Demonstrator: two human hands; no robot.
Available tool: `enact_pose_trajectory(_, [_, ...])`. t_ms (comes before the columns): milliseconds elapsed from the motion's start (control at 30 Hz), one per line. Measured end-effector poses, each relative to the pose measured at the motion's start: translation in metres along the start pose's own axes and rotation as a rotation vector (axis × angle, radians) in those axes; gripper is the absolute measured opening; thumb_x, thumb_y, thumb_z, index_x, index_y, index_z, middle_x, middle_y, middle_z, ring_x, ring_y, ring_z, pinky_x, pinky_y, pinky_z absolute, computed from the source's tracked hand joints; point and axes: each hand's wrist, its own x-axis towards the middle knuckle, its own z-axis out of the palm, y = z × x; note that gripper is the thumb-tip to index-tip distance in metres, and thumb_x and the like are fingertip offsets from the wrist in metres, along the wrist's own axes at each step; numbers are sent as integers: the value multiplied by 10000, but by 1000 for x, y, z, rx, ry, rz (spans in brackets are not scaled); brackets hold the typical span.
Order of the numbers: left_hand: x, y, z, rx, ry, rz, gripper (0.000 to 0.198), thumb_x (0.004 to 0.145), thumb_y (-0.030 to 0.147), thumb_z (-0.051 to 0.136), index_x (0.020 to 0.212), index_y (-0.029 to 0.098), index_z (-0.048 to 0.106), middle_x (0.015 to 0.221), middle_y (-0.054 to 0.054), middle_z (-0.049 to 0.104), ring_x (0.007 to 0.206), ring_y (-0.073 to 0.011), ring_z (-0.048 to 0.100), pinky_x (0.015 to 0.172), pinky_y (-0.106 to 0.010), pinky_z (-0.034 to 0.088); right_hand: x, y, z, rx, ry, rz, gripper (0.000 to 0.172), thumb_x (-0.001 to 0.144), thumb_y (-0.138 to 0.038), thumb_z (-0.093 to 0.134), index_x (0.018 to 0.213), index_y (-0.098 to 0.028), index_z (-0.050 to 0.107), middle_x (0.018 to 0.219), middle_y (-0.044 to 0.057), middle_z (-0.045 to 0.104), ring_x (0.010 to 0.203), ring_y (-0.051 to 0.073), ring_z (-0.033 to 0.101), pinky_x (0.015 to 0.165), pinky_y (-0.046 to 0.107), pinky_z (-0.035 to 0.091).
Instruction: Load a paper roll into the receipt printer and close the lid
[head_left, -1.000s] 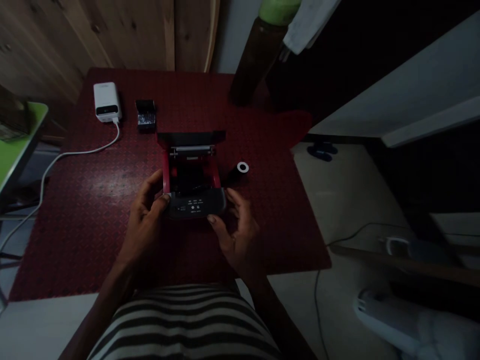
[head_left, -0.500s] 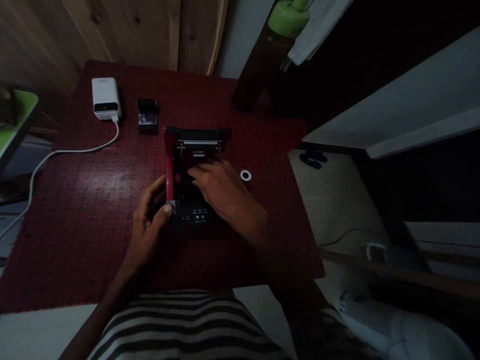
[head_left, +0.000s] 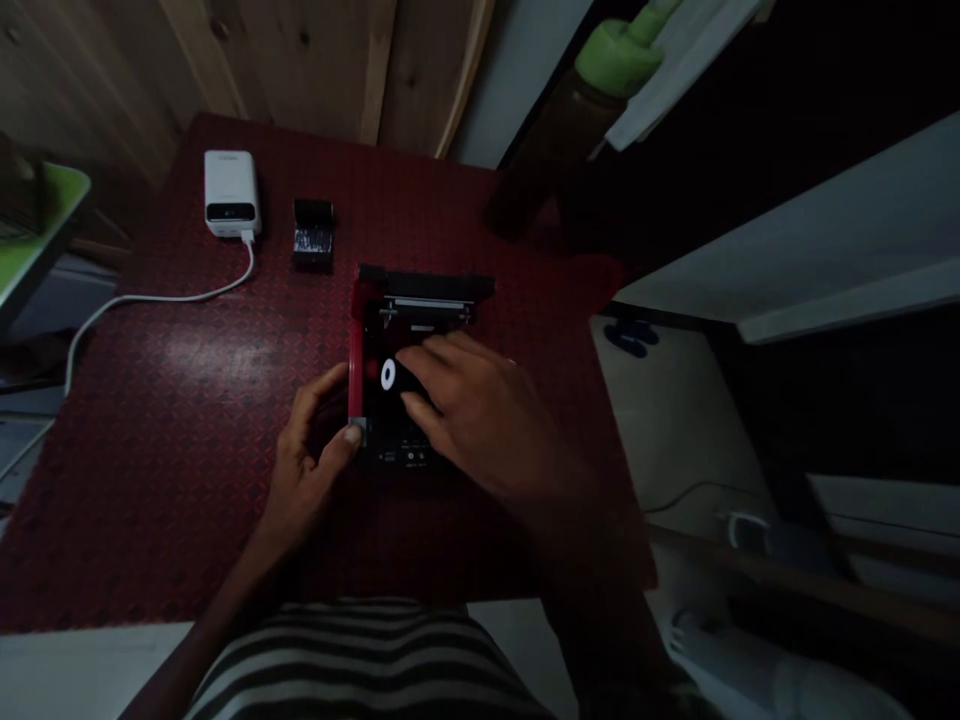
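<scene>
A black and red device [head_left: 355, 345] stands with its lid raised on the dark red table. My left hand [head_left: 311, 455] grips its left front corner, the thumb on the grey corner piece and the fingers along the red side. Over the device's opening, my right hand [head_left: 469, 405] holds a dark roll [head_left: 388, 374] between thumb and fingers. The roll's white ring-shaped end faces left. Small buttons and markings show on the front panel [head_left: 411, 456]. The right side of the device is hidden behind my right hand.
A white power bank [head_left: 232, 192] with a white cable [head_left: 176, 298] lies at the back left of the table [head_left: 187, 440]. Beside it is a small black item [head_left: 313, 234]. A bottle with a green cap [head_left: 616, 60] stands at the back right. Dark slippers [head_left: 630, 337] lie on the floor.
My right hand has lifted, and the roll with its white end now shows in its grip. The view has shifted slightly. My left hand stays on the device's corner.
</scene>
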Motion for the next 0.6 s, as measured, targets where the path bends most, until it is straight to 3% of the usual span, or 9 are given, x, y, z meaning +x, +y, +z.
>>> enact_pose_trajectory(133, [0,6,0,41,6,-20,556,1085,511,741,1602,314,680,1601,-96,733,1439,-356,732,1116,-497,654,-59,16,-6,323,384,54,261,1040,-193,769,1267,-315,806,1177,33,881,1067,277,832,1007,469,680])
enact_pose_trajectory(200, [0,9,0,72,18,-31,550,1082,523,740,1591,320,695,1607,-93,732,1421,-355,744,1097,-483,664,-91,30,-2,516,454,167,293,990,-256,834,1256,-377,811,1156,-4,887,1024,280,848,981,486,700])
enact_pose_trajectory(300, [1,10,1,93,37,-16,551,1072,549,750,1575,327,715,1610,-77,735,1428,-348,741,1110,-465,662,-126,50,19,696,453,346,308,948,-260,833,1242,-352,829,1206,16,894,1104,290,858,1024,502,698])
enact_pose_trajectory(433, [1,6,1,77,51,-6,545,1071,545,765,1565,317,726,1592,-54,748,1459,-340,718,1149,-435,639,-132,60,67,786,395,496,319,916,-232,782,1230,-274,821,1211,51,899,1106,260,860,993,439,693])
enact_pose_trajectory(600, [1,6,0,138,61,11,566,1067,567,748,1564,297,727,1598,-70,737,1496,-348,681,1221,-452,589,-110,62,114,835,410,443,331,891,-265,734,1208,-250,824,1158,60,900,1036,247,854,955,402,683])
